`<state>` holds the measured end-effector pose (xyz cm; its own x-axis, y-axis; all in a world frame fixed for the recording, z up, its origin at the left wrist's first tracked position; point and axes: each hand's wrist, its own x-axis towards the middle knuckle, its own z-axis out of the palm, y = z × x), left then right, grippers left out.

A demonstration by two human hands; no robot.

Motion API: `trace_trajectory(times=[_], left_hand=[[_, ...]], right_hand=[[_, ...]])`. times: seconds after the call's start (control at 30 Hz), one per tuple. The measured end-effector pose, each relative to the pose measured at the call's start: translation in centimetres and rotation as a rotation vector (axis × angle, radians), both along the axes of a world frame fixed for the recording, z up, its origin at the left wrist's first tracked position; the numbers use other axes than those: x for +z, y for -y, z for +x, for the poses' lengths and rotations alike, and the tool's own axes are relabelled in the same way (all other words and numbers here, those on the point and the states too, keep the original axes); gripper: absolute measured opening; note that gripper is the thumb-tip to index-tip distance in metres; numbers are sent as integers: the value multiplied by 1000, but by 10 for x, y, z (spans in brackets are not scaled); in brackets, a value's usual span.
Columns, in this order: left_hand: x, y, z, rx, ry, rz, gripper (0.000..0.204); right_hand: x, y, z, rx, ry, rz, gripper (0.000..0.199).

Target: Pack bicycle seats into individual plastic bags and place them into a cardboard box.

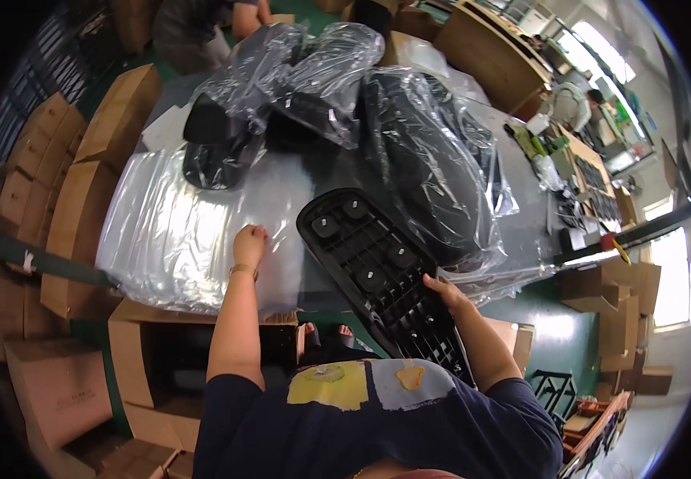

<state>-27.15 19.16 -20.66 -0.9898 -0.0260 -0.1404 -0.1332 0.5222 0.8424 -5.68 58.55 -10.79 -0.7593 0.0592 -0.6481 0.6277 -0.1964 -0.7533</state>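
A long black plastic panel [385, 267], rounded at its far end, lies slanted before me with its ribbed side and several round mounts facing up. My right hand [445, 291] grips its right edge, fingers partly hidden beneath it. Left of the panel, my left hand [251, 243] is closed over the flat stack of clear plastic bags [170, 231], its fingers seeming to pinch the film of the top one. The panel's near end reaches my shirt.
Black padded parts in clear bags [425, 160] crowd the table's far side. Below its front edge stands an open carton [142, 367]; more cartons [82, 231] line the left. A dark rail [641, 235] crosses at right. Another person [194, 36] is at the far left.
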Motion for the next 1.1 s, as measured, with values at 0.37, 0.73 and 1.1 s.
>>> trace_trajectory(times=[0.37,0.73,1.1], left_hand=[[21,-30,13,35,-117,-539,23],[14,4,-6,205,148,256,23],[44,16,-3,129,315,506,20]], right_hand=[[-25,-4,-1,55,-8,-151,60],[-28,-10,3,14,40,-235,59],[-32,1,-15,119,115,-242,55]])
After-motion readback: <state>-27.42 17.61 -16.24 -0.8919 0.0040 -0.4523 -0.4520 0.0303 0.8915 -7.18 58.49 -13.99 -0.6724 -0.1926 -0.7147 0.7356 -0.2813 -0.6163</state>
